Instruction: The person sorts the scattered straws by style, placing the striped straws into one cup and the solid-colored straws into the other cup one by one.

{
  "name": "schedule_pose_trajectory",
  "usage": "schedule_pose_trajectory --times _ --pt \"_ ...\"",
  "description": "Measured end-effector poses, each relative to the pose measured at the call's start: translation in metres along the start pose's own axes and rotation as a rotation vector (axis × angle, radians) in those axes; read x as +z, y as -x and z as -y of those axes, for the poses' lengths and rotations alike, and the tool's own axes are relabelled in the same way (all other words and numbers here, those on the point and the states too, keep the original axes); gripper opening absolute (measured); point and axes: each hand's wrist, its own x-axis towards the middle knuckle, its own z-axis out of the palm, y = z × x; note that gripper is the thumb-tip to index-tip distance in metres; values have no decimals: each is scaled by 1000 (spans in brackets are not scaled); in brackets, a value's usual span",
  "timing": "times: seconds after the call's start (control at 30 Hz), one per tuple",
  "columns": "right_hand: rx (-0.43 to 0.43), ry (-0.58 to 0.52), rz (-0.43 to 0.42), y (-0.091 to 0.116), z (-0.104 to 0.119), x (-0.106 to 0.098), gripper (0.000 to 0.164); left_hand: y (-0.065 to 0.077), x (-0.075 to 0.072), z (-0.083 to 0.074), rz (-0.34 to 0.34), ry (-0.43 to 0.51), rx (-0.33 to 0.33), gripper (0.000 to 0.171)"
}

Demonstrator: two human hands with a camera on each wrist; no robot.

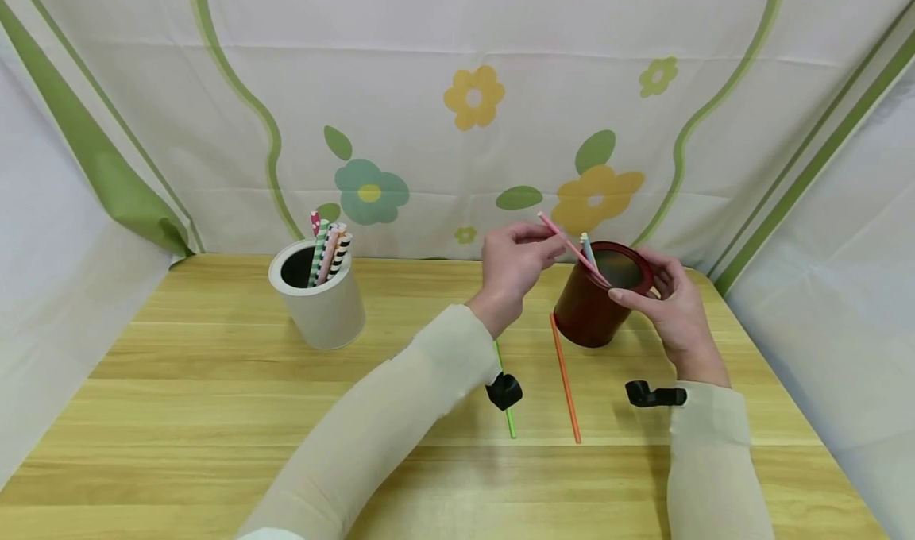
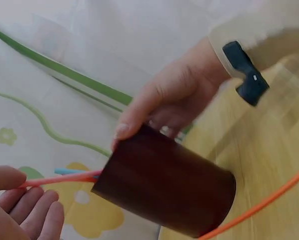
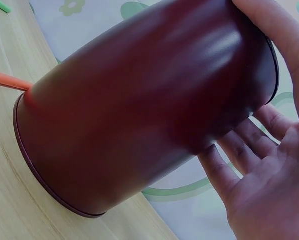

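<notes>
My left hand point(image 1: 511, 266) pinches a pink straw point(image 1: 565, 240) near its upper part. The straw slants down to the right, its lower end inside the rim of a dark red cylindrical cup point(image 1: 588, 310). A light blue straw point(image 1: 587, 246) leans in the same cup, its lower part hidden. My right hand point(image 1: 679, 310) holds the cup's right side near the top, thumb at the rim; in the right wrist view the fingers point(image 3: 234, 150) reach along the cup's wall. The cup stands on the table.
An orange straw point(image 1: 565, 381) lies in front of the dark red cup on the wooden table point(image 1: 214, 413). Left of it lies a green straw point(image 1: 511, 425), partly under my left sleeve. A white cup point(image 1: 325, 310) with several patterned straws point(image 1: 330, 254) stands at the back left, before a flowered curtain.
</notes>
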Motion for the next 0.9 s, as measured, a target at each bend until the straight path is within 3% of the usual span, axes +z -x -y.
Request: schedule_pose_trajectory --times 0.23,0.4,0.9 --pt "7 -11 1 -1 -1 0 74 -7 15 2 56 -167 -73 7" --pt "14 -5 7 -1 -1 1 75 -9 22 6 65 -223 -89 7" --pt "4 11 3 0 1 2 74 -10 22 15 61 -182 -111 7"
